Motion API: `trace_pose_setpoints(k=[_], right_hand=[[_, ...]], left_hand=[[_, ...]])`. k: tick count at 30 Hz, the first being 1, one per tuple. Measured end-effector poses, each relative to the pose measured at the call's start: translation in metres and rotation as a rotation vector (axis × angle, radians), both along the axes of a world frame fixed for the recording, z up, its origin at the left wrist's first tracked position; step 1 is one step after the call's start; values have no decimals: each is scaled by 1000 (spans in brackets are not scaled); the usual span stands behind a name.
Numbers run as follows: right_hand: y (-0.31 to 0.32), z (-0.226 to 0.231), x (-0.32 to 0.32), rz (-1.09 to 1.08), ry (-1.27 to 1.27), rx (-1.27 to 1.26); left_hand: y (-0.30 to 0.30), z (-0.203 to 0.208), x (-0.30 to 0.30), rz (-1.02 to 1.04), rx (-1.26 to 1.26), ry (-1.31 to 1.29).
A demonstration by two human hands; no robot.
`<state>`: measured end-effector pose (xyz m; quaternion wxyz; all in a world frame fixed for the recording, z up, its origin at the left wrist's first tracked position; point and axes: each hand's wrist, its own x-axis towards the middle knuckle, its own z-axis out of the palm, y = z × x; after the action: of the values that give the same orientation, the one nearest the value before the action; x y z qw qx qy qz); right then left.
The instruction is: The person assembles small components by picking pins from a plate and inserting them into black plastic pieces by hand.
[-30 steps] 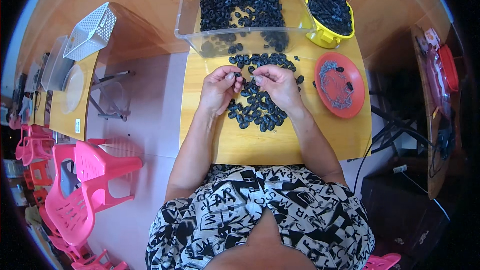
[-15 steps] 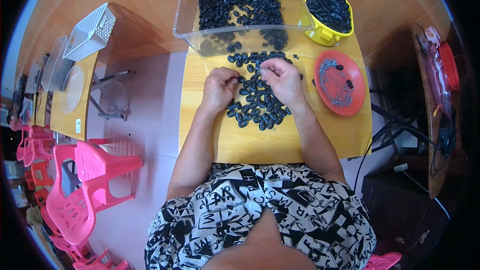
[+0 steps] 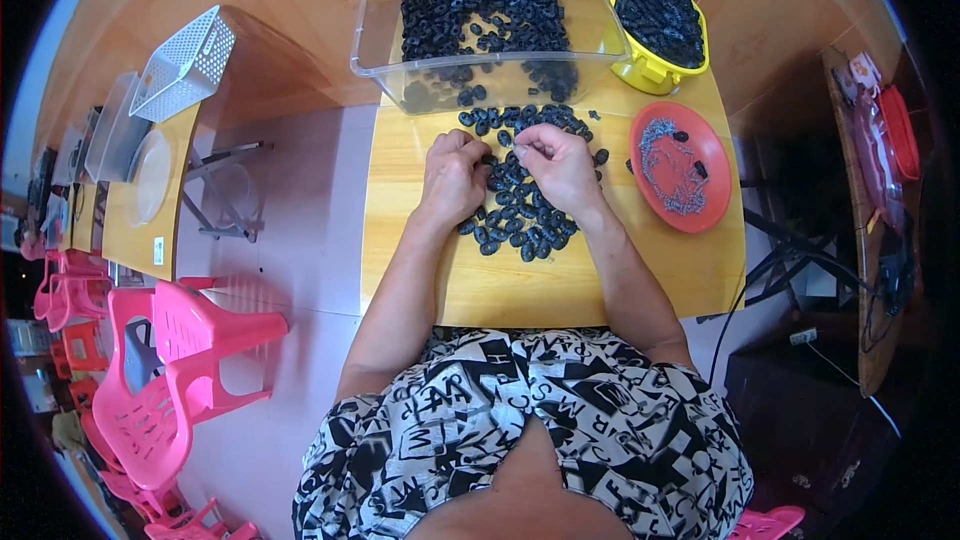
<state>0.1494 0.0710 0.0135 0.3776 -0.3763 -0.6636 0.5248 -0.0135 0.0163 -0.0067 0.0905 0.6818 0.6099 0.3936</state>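
Observation:
My left hand (image 3: 455, 176) is closed, its thumb and fingertips pinching a small black oval part (image 3: 489, 159). Across from it, my right hand (image 3: 560, 165) is also closed, thumb against forefinger; whatever sits between those tips is too small to make out. Under and between both hands spreads a loose pile of black oval parts (image 3: 518, 225) on the yellow wooden table (image 3: 400, 275). More of the same parts lie just beyond my fingers, up to the front of a clear plastic bin.
The clear bin (image 3: 490, 63) at the table's far side holds many black parts. Right of it stands a yellow tub (image 3: 650, 73) heaped with black pieces. A red oval plate (image 3: 705, 202) carries small grey metal pieces. Pink chairs (image 3: 150, 420) and a side table (image 3: 178, 180) stand left.
My left hand has shifted slightly right and its fingers have curled further over. My right hand stays nearly in place, thumb and forefinger still together.

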Motion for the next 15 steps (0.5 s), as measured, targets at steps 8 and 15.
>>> trace_pose_setpoints(k=[8,15], right_hand=[[-8,3,-3,-4,33,75],[-15,20,-3,-2,-41,245]], left_hand=[[-6,0,-1,-56,-180,-871],[-12,13,6,-107,-223,-1008]])
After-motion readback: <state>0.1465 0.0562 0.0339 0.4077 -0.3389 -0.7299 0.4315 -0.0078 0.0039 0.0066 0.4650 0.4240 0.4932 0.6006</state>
